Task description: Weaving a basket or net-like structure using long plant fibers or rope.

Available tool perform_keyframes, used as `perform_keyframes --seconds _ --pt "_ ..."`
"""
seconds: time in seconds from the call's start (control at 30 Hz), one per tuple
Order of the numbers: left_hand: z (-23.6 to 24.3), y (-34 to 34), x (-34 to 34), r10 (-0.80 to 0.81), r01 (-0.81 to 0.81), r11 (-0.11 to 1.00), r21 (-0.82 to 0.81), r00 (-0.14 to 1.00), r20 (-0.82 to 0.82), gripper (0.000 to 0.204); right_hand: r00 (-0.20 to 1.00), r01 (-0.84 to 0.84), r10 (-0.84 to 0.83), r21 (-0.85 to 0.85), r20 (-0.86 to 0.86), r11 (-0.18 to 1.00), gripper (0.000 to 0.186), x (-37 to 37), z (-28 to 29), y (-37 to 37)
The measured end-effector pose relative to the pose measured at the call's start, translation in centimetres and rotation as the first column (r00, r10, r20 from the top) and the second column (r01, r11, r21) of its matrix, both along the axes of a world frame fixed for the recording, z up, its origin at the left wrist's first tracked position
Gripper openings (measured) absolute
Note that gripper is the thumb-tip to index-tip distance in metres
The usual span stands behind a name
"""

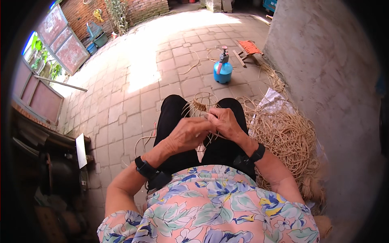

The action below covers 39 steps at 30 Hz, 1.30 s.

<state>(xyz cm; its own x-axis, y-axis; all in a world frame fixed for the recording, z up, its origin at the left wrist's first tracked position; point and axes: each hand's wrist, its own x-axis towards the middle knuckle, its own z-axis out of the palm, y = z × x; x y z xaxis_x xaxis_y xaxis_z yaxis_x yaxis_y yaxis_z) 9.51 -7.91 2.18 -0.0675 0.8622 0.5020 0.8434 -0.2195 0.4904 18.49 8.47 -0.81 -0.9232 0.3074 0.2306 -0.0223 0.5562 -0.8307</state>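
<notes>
Above my lap, a small piece of tan cord work (199,106) has a tight coiled middle and loose loops standing out around it. My right hand (227,122) pinches it at its near right side, with thumb and fingers closed. Close against that hand, my left hand (188,131) is closed too, its fingertips meeting the cord strands beside the right fingers. Exactly which strand each fingertip grips is hidden. Loose cord ends hang below the hands and to the left of my knee. A large tangled heap of tan cord (285,141) lies by my right leg.
A blue pressure sprayer (223,73) stands on the paving ahead, near a low folding stool (249,47) with an orange woven seat. White sacking (276,100) shows under the cord heap. A grey wall (324,81) rises at right; dark machinery (60,174) stands at left.
</notes>
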Motion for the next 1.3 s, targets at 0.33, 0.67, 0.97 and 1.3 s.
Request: perform_keyframes --seconds 0.33,0.67,0.97,1.3 --pt "0.9 3.5 -5.4 0.267 -0.292 0.945 -0.148 0.949 -0.168 0.013 0.997 0.062 -0.066 0.103 0.035 0.993 0.023 0.0 -0.9 -0.1" --pt "1.0 4.6 -5.4 0.266 -0.304 0.939 -0.163 0.94 -0.215 0.013 0.985 0.101 -0.084 -0.107 0.15 0.989 0.019 3.2 -1.3 2.6" --pt "-0.5 6.4 -4.4 0.363 -0.411 0.906 -0.098 0.877 -0.315 0.023 0.986 0.147 -0.128 0.2 -0.106 0.969 0.017 -0.8 -1.1 2.5" --pt "0.4 5.7 -4.9 0.255 -0.154 0.967 -0.205 0.501 0.827 0.026 0.983 0.174 -0.171 0.038 -0.068 0.984 0.014 1.2 2.0 3.2"
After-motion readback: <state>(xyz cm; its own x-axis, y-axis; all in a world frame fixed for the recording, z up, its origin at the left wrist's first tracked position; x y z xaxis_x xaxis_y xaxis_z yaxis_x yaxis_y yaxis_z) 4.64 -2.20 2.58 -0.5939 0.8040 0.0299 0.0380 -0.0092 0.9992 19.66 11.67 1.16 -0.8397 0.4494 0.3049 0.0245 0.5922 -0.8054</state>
